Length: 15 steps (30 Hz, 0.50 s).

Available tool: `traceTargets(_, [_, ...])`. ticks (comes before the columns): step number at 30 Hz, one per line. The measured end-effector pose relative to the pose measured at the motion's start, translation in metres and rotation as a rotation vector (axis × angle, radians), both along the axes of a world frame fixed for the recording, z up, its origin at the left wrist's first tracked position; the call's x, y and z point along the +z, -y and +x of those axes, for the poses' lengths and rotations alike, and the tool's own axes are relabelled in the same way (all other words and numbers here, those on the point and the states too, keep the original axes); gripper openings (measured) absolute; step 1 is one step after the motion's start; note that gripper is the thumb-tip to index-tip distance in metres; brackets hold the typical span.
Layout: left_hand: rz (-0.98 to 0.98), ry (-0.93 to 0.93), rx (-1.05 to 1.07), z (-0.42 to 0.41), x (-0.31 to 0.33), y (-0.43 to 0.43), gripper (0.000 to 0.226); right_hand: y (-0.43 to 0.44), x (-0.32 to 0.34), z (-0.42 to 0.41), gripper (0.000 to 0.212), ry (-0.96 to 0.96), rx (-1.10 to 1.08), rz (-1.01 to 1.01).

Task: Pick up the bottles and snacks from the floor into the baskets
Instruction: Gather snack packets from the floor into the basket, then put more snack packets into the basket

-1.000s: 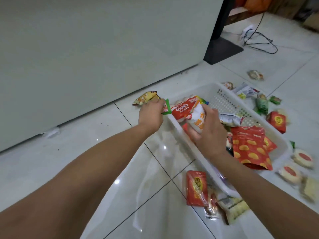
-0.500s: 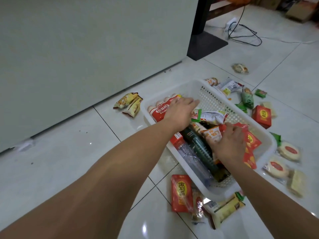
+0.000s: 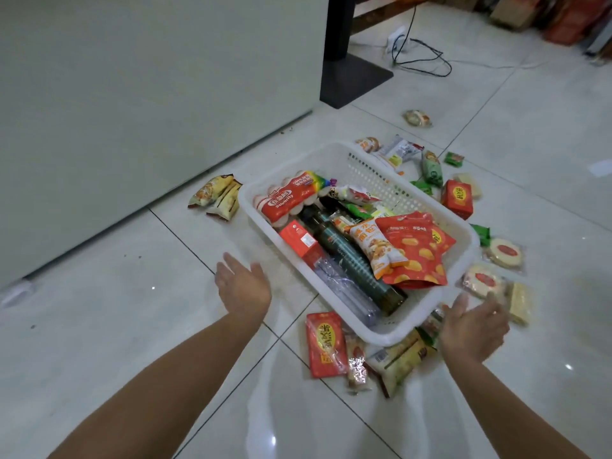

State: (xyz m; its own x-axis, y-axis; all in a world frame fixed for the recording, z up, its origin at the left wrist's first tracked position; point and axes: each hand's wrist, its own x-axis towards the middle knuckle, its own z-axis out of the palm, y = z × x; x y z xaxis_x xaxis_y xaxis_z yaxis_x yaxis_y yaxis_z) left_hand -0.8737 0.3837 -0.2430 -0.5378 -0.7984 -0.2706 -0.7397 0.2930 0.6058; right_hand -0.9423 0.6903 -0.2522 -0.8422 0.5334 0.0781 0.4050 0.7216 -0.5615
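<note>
The task was, by my judgement, about half done. The white perforated plastic basket (image 3: pixel 384 337) stood on the tiled floor and already held a dark green glass bottle (image 3: pixel 347 256), a clear plastic bottle (image 3: pixel 344 289), a red pack of small white bottles (image 3: pixel 288 200) and a red snack pouch with yellow pieces (image 3: pixel 415 253).

Many snacks were not yet picked up. A flat red packet with a yellow circle (image 3: pixel 326 342) lay just beside the near end of the basket, two yellow-brown packets (image 3: pixel 218 195) lay near the wall, and a red box (image 3: pixel 458 198) and round cakes in clear wrap (image 3: pixel 505 251) lay on the right side.

The left hand (image 3: pixel 243 288) hovered near the left wall of the basket, fingers straight and a little spread, holding nothing. The right hand (image 3: pixel 473 329) was near the front right corner, palm turned upward, fingers loosely spread and blurred; it held nothing, and I cannot tell if it touched the packets under it.
</note>
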Motion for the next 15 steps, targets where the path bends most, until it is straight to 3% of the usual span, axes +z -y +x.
traceTargets(3, [0.148,0.186,0.104,0.022,-0.014,-0.046,0.056,-0.001,-0.022,0.041,0.062,0.204,-0.147,-0.149])
traceTargets(7, [0.256,0.259,-0.083,0.039,-0.031,-0.101,0.055,0.017,-0.036,0.073,0.073,0.446,-0.223,-0.364])
traceTargets(10, [0.271,0.214,-0.171,0.040,-0.033,-0.121,0.058,0.030,-0.037,0.082,0.075,0.478,-0.202,-0.479])
traceTargets(15, [0.384,0.286,-0.123,0.032,-0.034,-0.122,0.070,0.040,-0.036,0.077,0.071,0.484,-0.223,-0.714])
